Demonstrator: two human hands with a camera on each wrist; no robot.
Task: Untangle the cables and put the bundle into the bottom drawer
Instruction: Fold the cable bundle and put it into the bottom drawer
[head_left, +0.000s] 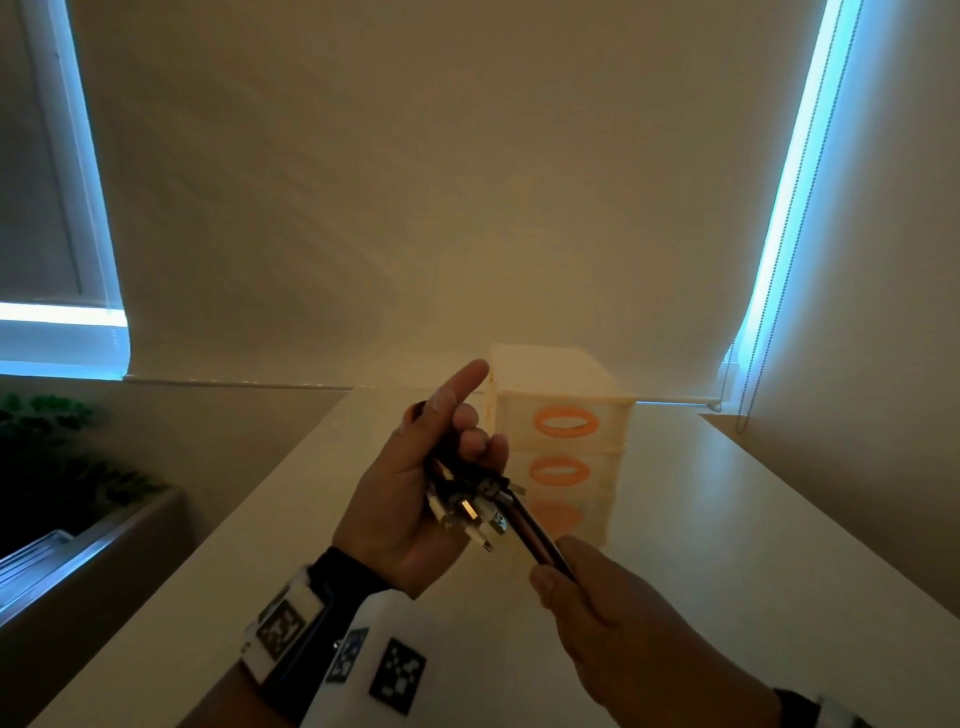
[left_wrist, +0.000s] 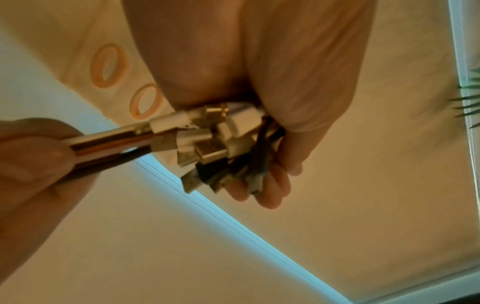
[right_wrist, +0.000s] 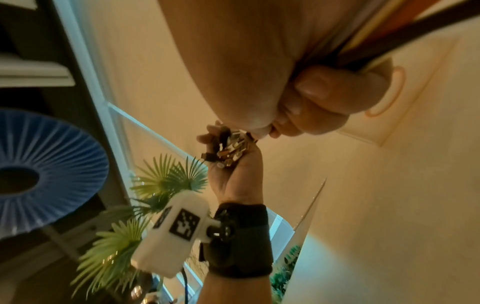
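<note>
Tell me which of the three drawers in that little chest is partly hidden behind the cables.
The bottom drawer: the cables cross its orange handle, while the top drawer and middle drawer show their whole rings.

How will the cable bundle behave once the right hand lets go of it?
Probably floppy: the cable bundle looks taut only between the left hand and right hand. The loose plugs would likely splay and snag. The bundle seems light.

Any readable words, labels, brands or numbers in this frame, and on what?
None readable.
Wrist camera unit: black-and-white square marker patterns only, no letters or digits.
Drawer unit: orange ring handles, no label visible.
Cable bundle and its plugs: no marking legible; too small and blurred.
</note>
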